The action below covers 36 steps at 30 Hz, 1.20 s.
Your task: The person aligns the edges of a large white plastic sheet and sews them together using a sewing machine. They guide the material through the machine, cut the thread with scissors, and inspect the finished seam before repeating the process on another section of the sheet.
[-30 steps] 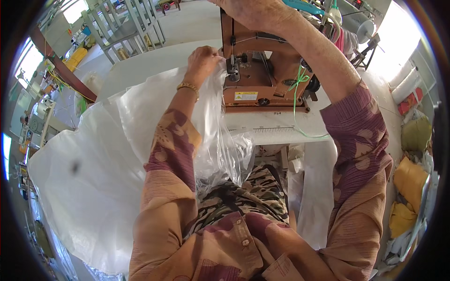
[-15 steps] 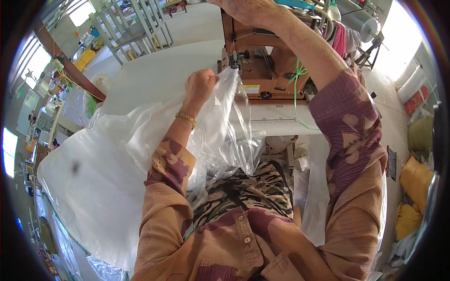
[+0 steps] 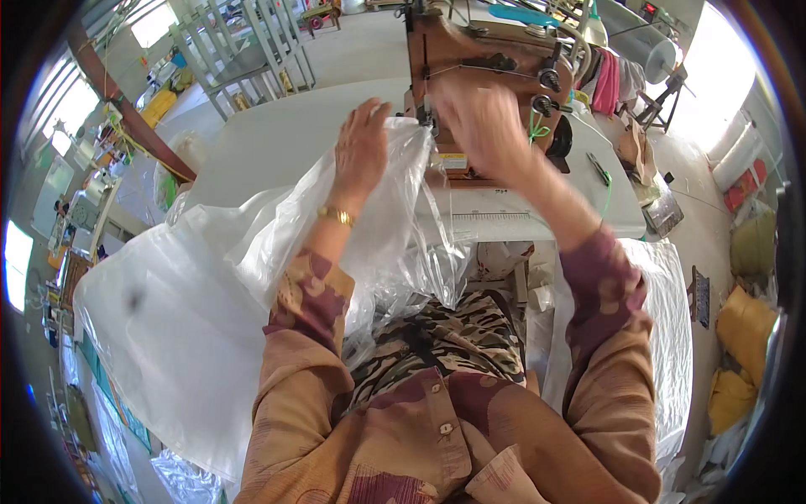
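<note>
While the person sits at the pale bench (image 3: pixel 252 143), a large translucent white plastic sheet (image 3: pixel 176 328) spreads over its left side and hangs over the near edge toward the lap. One corner of the sheet rises in folds to the needle end of a brown sewing machine (image 3: pixel 504 76); whether it lies under the foot is too small to tell. The left hand (image 3: pixel 361 147) rests on the sheet's upper edge, just left of the needle end, with the fingers stretched forward; I cannot tell whether its grip pinches the plastic. A gold-coloured band (image 3: pixel 336 216) circles that wrist. The right hand (image 3: pixel 478 126) is smeared by blur in front of the machine, to the right of the sheet's raised corner, and the state of its grip cannot be made out either. Below the machine, a ruler strip (image 3: pixel 495 217) runs along the bench, right of the clear crinkled folds. Small snips (image 3: pixel 599 170) lie near the bench's right end, and green string (image 3: pixel 539 128) is tied on the machine. Beyond the bench at left stands a grey metal chair (image 3: pixel 243 63).
</note>
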Tool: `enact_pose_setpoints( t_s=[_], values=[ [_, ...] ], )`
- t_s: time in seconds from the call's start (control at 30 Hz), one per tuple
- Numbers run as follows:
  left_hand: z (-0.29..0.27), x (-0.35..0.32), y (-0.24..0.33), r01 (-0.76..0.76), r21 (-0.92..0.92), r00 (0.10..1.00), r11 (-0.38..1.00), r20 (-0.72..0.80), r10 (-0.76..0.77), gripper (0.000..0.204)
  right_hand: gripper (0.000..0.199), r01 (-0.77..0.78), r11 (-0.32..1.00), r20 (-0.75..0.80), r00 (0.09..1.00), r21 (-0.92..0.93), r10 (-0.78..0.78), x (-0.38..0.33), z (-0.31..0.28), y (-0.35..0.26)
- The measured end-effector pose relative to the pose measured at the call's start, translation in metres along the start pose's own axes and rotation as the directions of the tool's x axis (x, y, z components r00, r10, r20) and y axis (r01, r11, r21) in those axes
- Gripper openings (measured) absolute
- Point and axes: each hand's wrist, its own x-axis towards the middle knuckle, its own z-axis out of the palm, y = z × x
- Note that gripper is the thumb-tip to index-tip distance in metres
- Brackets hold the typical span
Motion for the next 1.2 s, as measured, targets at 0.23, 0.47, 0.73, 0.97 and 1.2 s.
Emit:
enact_pose_setpoints(
  t_s=[0.23,0.47,0.73,0.97,1.2],
  values=[
    [-0.065,-0.147,0.087,0.465,-0.400,0.884,0.790,0.258,-0.390,0.029,0.025,-0.669,0.696,0.321,0.740,0.262,0.591,-0.181,0.068,-0.081],
    [-0.124,-0.294,0.062,0.702,-0.041,0.710,0.711,0.112,-0.695,0.039,0.022,-0.579,0.398,0.676,0.719,0.712,-0.164,-0.192,0.054,-0.176],
    [-0.146,-0.382,0.060,0.740,0.281,0.658,0.611,-0.109,-0.746,0.093,0.019,-0.765,-0.027,0.355,0.267,0.643,0.896,-0.293,0.135,-0.093],
    [-0.106,-0.436,0.046,0.973,-0.143,0.187,0.181,0.032,-0.982,0.049,0.037,-0.352,-0.522,0.606,0.194,0.777,0.772,-0.327,0.212,-0.076],
    [-0.198,-0.350,0.044,0.815,-0.564,0.273,0.135,0.167,-0.947,0.026,0.034,-0.788,-0.038,0.760,0.579,0.614,0.295,-0.216,0.106,-0.204]
  ],
)
